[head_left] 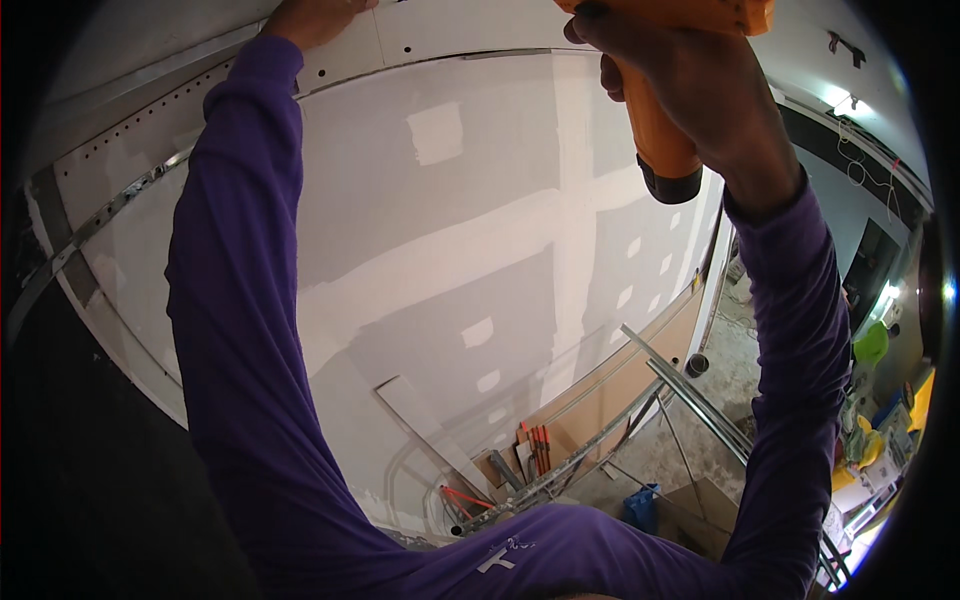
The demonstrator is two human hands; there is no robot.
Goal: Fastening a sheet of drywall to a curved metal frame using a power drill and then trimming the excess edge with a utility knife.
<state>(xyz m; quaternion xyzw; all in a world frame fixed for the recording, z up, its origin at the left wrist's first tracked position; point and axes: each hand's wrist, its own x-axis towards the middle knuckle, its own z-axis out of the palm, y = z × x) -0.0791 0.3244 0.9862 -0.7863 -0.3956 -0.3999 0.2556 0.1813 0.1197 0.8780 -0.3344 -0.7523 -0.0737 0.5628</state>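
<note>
Both purple-sleeved arms are raised. My left hand (310, 18) is at the upper edge, partly cut off, its fingertips pressed together at a perforated white board strip (430, 25); what they hold, if anything, is too small to make out. My right hand (690, 110) grips an orange power tool (650, 100) with a black base, its fingers around the handle and its top running out of view. The tool is held up beside the strip, before a grey plasterboard wall (420, 250) patched with pale filler.
Long metal bars (680, 385) lie on a frame low at the right, near orange-red tools (540, 450), a leaning board (420, 420) and a blue bag (640, 510). A dark bucket (697, 365) stands on the concrete floor (715, 400). Colourful clutter (865, 445) lines the far right; loose wires (860, 165) hang above.
</note>
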